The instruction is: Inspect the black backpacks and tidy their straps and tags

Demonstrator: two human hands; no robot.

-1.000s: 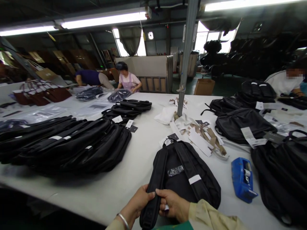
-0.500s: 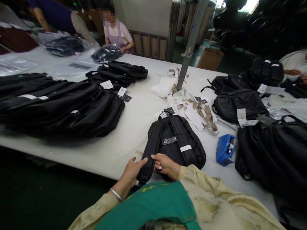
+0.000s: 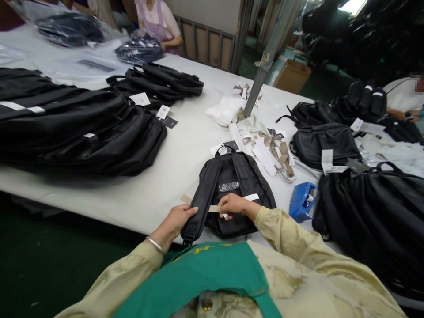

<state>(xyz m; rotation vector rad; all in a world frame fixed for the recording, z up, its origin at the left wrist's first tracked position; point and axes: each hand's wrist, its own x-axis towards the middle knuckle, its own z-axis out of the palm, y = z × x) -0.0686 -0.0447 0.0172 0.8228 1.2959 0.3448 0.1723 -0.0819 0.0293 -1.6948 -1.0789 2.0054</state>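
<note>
Black backpack (image 3: pixel 228 174) lies straps-up at the near edge of the surface (image 3: pixel 185 163). Left hand (image 3: pixel 179 218) is closed round one shoulder strap (image 3: pixel 203 194). Right hand (image 3: pixel 233 204) pinches a brown paper strip (image 3: pixel 213 208) lying across that strap.

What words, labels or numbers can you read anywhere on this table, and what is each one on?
Nothing is legible.
On the stacked black bags, white hang tags: too small.
On the black bag at right, paper tags: blurred.
On the green apron, yellow stitching: unreadable.
In the right hand, tan strip over the shoulder strap gripped by the left hand: no print visible.
</note>
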